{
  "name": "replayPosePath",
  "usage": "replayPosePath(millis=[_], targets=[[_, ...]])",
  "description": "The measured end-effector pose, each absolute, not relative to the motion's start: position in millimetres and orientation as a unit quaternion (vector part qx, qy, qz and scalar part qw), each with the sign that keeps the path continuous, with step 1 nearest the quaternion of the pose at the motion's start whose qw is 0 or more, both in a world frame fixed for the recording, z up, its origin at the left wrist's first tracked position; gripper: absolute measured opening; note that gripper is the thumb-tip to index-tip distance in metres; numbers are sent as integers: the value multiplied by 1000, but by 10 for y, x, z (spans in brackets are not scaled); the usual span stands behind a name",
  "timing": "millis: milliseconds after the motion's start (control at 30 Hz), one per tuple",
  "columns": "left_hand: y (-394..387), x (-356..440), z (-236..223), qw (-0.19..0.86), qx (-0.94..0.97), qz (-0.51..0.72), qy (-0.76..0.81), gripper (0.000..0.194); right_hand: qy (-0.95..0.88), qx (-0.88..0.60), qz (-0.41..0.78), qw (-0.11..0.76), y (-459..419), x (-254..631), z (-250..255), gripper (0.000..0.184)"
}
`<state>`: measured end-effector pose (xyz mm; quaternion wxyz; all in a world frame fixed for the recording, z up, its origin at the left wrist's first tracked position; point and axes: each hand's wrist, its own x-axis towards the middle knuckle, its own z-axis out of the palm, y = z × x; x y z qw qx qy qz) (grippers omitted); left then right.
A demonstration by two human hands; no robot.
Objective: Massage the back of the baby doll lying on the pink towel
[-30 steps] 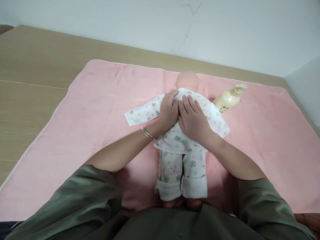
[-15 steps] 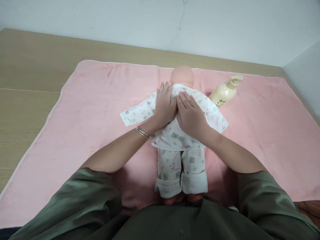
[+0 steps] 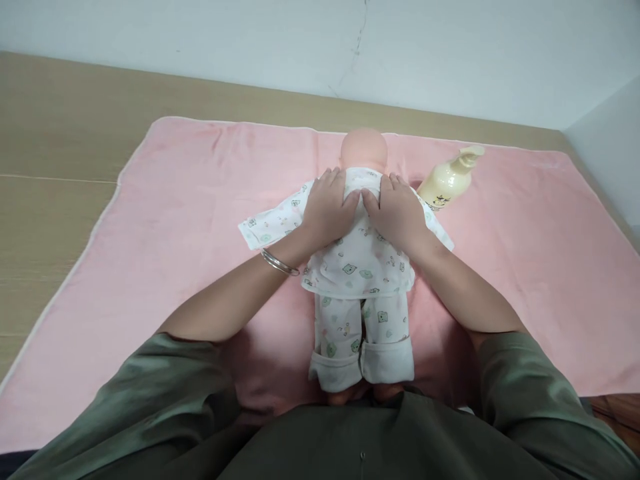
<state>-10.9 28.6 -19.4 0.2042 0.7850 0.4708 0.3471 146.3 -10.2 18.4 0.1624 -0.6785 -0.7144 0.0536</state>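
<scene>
Hands slid apart, flat on printed shirt of doll, face hidden, feet partly behind green clothing

Rear wall noted as pale, plain; thin, irreg. crack-like line observed nr. centre, top to lower part. Rear wall is met by side wall at R corner. Lt.-brown wood-look tabletop is set against rear wall; horiz. seam seen at L. Dk. reddish-brown surface partly shown, bottom R; floor or furn. unclear. Area softly lit.
</scene>
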Motion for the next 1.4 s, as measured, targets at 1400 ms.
replayPosePath(millis=[1400], targets=[[195, -32, -106, 134, 771, 307, 542, 54, -718, -690, -23, 87, -221, 1317, 241, 57]])
